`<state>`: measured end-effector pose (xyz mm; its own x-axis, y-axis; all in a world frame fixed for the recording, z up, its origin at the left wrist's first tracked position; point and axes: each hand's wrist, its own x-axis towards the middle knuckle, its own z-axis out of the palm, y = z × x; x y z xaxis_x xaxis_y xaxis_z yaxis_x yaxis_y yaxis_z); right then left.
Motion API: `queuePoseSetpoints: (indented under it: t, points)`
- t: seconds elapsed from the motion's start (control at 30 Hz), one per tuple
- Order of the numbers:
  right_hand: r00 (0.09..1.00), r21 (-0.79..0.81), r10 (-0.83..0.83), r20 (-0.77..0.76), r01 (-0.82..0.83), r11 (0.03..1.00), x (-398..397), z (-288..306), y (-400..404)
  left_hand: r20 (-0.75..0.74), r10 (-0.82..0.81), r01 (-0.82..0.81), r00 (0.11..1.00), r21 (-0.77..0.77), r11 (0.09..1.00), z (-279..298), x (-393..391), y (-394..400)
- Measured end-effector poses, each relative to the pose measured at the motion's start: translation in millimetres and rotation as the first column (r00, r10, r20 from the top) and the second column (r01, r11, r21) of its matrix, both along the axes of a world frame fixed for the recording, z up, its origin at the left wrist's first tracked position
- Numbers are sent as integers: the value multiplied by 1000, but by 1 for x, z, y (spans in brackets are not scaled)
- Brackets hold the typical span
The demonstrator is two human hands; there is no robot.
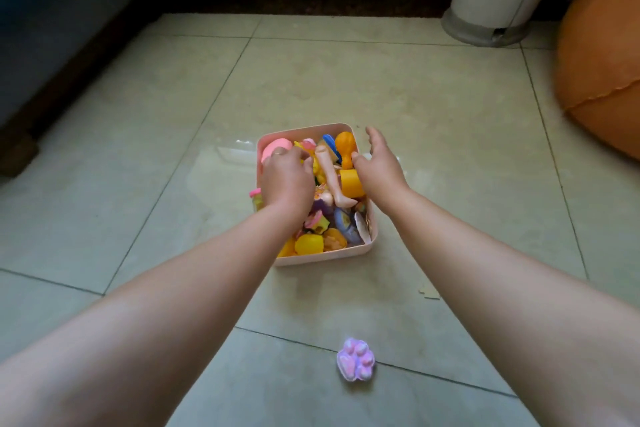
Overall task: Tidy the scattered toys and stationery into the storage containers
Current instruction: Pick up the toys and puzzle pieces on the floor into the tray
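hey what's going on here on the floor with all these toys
A person is tidying toys into a pink storage box on the tiled floor. The box is already crowded with small plastic toys. The left hand reaches down into it with curled fingers; whether it grips anything cannot be told. The right hand hovers open over the box's right side. A purple paw-shaped toy lies on the floor nearer the person, not yet put away.

Tile floor [381, 97], pink bin [322, 257], paw toy [355, 364]
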<state>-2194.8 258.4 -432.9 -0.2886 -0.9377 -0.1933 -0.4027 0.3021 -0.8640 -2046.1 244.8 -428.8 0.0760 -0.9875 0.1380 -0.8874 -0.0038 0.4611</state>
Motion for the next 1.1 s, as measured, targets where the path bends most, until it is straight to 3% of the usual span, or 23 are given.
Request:
queuePoseSetpoints:
  t: [0.13, 0.23, 0.33, 0.47, 0.53, 0.6, 0.63, 0.7, 0.97, 1.03, 1.1]
  points:
    - [984, -18, -176, 6, 176, 984, -28, -23, 40, -12, -246, 243, 969, -120, 963, 7, -14, 11]
    - [979, -5, -155, -134, 155, 988, -54, -41, 80, 88, -502, 509, 861, -147, 848, 6, -28, 27]
    - [971, 67, -48, -236, 66, 996, -72, -55, 119, 205, -764, 792, 611, -163, 589, -6, -41, 51]
    - [935, 182, 139, -327, -82, 980, -77, -66, 155, 359, -905, 973, 228, -59, 222, -33, -45, 81]
    - [884, 207, 222, -411, -147, 967, -76, -72, 174, 327, -943, 991, 58, 93, 93, -41, -42, 93]
    - [841, 199, 230, -489, -149, 969, -77, -80, 191, 276, -959, 923, -63, 381, 49, -40, -38, 103]
    - [837, 187, 212, -505, -134, 973, -76, -84, 197, 263, -960, 859, -92, 508, 57, -39, -35, 106]
    - [845, 163, 167, -507, -96, 982, -73, -87, 200, 242, -962, 779, -123, 624, 58, -36, -29, 110]
    - [856, 231, 126, -501, -8, 973, -58, -82, 169, 119, -957, 746, -264, 655, -124, -45, -16, 133]
    - [875, 264, 100, -473, 32, 964, -54, -80, 162, 97, -967, 744, -234, 659, -114, -48, -15, 139]
    - [903, 276, 62, -426, 64, 959, -51, -81, 157, 49, -991, 736, -126, 675, -60, -51, -13, 143]
